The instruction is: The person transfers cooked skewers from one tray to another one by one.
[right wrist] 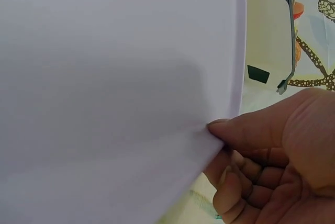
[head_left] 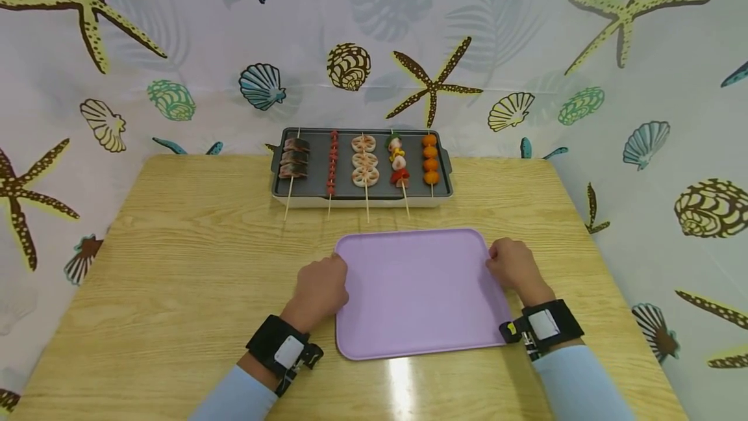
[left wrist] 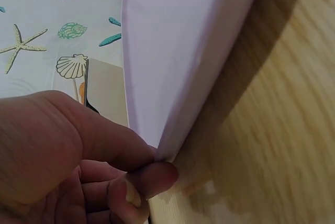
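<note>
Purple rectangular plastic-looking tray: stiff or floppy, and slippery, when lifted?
The tray is probably stiff: its rim runs straight between the pinching left hand and right hand. Its thin wall suggests it is light for its size. Its smooth surface may be slippery.

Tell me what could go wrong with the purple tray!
The purple tray might bump the skewer sticks, because some poke past the front of the grill towards it. The left hand and right hand pinch only its edges, so it could tip if one slips.
</note>
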{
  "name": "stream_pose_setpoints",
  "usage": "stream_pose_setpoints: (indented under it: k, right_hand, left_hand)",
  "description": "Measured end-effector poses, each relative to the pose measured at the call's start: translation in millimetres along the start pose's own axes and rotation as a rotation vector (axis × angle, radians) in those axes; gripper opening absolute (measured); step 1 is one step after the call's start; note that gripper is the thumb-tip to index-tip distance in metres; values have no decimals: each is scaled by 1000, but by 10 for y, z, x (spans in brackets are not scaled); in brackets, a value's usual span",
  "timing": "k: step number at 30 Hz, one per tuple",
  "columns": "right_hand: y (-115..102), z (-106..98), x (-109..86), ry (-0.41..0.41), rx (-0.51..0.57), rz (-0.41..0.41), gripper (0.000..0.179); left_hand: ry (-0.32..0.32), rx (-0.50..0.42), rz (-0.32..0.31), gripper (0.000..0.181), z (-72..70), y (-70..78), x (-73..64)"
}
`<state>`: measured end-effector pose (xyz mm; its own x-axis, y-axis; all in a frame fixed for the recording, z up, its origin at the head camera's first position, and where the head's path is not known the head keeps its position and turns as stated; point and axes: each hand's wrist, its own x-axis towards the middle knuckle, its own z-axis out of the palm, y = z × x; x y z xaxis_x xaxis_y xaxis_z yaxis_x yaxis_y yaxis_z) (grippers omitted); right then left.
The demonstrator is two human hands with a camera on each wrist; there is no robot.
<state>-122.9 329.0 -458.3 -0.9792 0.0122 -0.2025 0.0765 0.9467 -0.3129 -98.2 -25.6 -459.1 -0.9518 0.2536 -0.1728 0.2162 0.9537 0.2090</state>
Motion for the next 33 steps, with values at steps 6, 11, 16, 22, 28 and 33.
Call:
stream_pose_setpoints:
  k: [6, 11, 16, 22, 28, 33]
  right_hand:
    - [-53, 9, -22, 16, 20, -34, 9]
    - [-102, 10, -23, 23, 24, -43, 8]
    - [-140, 52, -10, 12, 34, -33, 8]
    - [-221, 76, -33, -1, 52, -6, 10]
    - [-294, 100, -40, 0, 53, 5, 12]
    - [-330, 148, -24, 5, 52, 15, 10]
  left_hand:
    - [15, -9, 6, 16, -7, -58, -31]
    - [3, -26, 10, 15, -44, -93, -55]
    - [-10, -32, -1, 16, -72, -145, -64]
    - [-16, -31, -13, 23, -72, -216, -69]
    - [-23, -31, -20, 32, -72, -267, -71]
    - [-11, -28, -24, 32, -66, -316, -77]
